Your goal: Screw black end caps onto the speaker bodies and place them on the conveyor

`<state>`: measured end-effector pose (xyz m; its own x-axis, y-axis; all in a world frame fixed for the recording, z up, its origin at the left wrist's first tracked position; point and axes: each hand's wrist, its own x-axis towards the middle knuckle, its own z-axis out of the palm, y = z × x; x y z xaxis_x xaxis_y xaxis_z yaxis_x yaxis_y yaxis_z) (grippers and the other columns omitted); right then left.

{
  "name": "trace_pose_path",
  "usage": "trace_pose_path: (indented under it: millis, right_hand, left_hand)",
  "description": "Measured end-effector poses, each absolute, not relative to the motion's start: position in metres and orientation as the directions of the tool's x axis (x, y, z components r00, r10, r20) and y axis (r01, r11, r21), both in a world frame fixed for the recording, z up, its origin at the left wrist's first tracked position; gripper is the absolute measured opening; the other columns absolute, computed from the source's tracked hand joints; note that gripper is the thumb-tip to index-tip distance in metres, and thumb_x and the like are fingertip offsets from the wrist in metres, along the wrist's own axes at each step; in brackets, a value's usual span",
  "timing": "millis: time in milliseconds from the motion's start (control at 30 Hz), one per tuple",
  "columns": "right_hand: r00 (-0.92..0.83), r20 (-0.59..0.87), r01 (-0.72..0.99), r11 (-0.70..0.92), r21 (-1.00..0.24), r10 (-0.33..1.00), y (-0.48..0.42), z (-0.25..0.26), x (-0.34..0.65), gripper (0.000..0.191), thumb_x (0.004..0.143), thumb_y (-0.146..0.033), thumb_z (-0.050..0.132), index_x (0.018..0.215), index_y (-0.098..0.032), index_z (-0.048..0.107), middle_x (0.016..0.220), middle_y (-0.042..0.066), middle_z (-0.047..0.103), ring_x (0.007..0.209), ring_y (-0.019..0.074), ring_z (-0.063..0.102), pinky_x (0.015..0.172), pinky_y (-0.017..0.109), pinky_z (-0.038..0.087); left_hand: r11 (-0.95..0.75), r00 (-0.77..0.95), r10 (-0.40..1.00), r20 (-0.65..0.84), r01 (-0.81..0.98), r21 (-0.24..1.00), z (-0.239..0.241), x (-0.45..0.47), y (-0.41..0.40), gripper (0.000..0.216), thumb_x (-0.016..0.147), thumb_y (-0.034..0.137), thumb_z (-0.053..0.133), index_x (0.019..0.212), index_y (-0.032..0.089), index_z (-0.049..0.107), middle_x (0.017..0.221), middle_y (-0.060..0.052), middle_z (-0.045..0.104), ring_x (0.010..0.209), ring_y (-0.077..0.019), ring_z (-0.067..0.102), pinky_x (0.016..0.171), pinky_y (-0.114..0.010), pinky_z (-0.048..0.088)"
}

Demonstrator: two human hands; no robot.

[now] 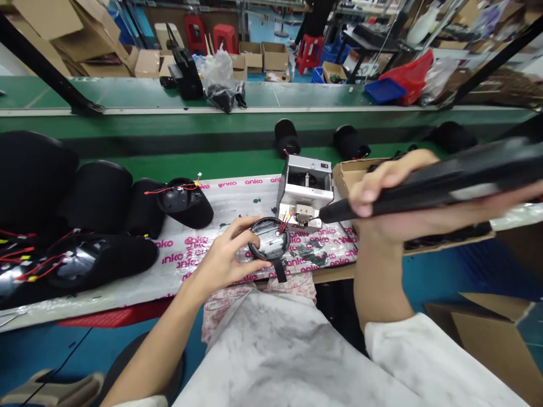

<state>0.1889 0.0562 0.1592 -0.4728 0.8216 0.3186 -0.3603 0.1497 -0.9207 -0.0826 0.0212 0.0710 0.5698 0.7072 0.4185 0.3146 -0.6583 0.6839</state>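
My left hand (231, 251) grips a round black-rimmed cap (274, 240) by its edge, its grey inner face turned up and a short black strap hanging from it. Thin red wires rise near the cap's far rim. My right hand (390, 186) is wrapped round a long black electric screwdriver (449, 175), blurred at its back end. The screwdriver's nose points left, its tip at the front of a silver screw feeder machine (305, 192). The feeder stands just beyond the cap.
Black cylindrical speaker bodies (184, 203) with red wires crowd the left side. More black cylinders (287, 137) stand behind the feeder on the green surface. A cardboard tray (345, 175) of black parts lies to the right, under my right arm. Printed white wrap (182, 254) covers the bench.
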Motion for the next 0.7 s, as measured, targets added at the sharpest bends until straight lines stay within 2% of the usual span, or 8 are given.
trace_pose_path:
  millis: [133, 267, 367, 467, 600, 700]
  right_hand:
    - [-0.201, 0.436, -0.376, 0.342, -0.861, 0.877, 0.053, 0.131, 0.191, 0.078, 0.081, -0.095, 0.069, 0.093, -0.019, 0.08, 0.081, 0.014, 0.079, 0.064, 0.0281, 0.076, 0.05, 0.037, 0.062]
    - [0.043, 0.577, -0.352, 0.553, -0.755, 0.815, 0.057, 0.107, 0.187, 0.075, 0.085, -0.094, 0.064, 0.086, -0.021, 0.083, 0.069, 0.009, 0.076, 0.044, 0.0195, 0.063, 0.036, 0.031, 0.048]
    - [0.025, 0.53, -0.359, 0.503, -0.787, 0.848, 0.064, 0.099, 0.185, 0.081, 0.093, -0.093, 0.049, 0.084, -0.02, 0.084, 0.063, 0.008, 0.075, 0.034, 0.0166, 0.057, 0.03, 0.029, 0.041]
    - [-0.025, 0.485, -0.385, 0.439, -0.812, 0.874, 0.067, 0.104, 0.192, 0.089, 0.095, -0.095, 0.04, 0.079, -0.019, 0.084, 0.057, 0.007, 0.073, 0.027, 0.0148, 0.051, 0.025, 0.027, 0.034]
    - [0.049, 0.519, -0.346, 0.502, -0.792, 0.853, 0.062, 0.127, 0.209, 0.088, 0.09, -0.096, 0.046, 0.074, -0.017, 0.082, 0.054, 0.008, 0.069, 0.031, 0.017, 0.057, 0.025, 0.026, 0.031]
    - [0.11, 0.596, -0.305, 0.597, -0.742, 0.796, 0.059, 0.136, 0.208, 0.085, 0.092, -0.092, 0.047, 0.073, -0.017, 0.081, 0.052, 0.007, 0.064, 0.033, 0.0181, 0.057, 0.026, 0.029, 0.033]
  left_hand:
    - [-0.667, 0.571, 0.702, 0.426, 0.316, 0.675, 0.07, -0.083, 0.021, 0.033, 0.091, 0.033, 0.093, 0.102, 0.022, 0.064, 0.151, -0.017, 0.065, 0.132, -0.0334, 0.073, 0.108, -0.047, 0.064]
    - [-0.665, 0.567, 0.704, 0.429, 0.313, 0.677, 0.069, -0.083, 0.021, 0.034, 0.091, 0.035, 0.093, 0.102, 0.022, 0.064, 0.152, -0.017, 0.064, 0.133, -0.034, 0.072, 0.109, -0.048, 0.064]
    - [-0.666, 0.558, 0.705, 0.438, 0.306, 0.681, 0.067, -0.082, 0.021, 0.035, 0.09, 0.035, 0.093, 0.102, 0.022, 0.063, 0.152, -0.017, 0.064, 0.134, -0.0337, 0.072, 0.109, -0.048, 0.063]
    - [-0.662, 0.557, 0.705, 0.439, 0.294, 0.689, 0.065, -0.082, 0.021, 0.035, 0.09, 0.034, 0.093, 0.102, 0.022, 0.062, 0.153, -0.018, 0.064, 0.134, -0.0333, 0.072, 0.109, -0.047, 0.063]
    - [-0.653, 0.568, 0.703, 0.427, 0.278, 0.705, 0.063, -0.083, 0.022, 0.035, 0.091, 0.031, 0.093, 0.102, 0.023, 0.062, 0.155, -0.017, 0.062, 0.134, -0.0331, 0.071, 0.107, -0.046, 0.064]
    - [-0.652, 0.569, 0.703, 0.427, 0.275, 0.707, 0.063, -0.083, 0.023, 0.033, 0.091, 0.031, 0.092, 0.102, 0.023, 0.062, 0.155, -0.017, 0.062, 0.133, -0.0337, 0.072, 0.107, -0.048, 0.064]
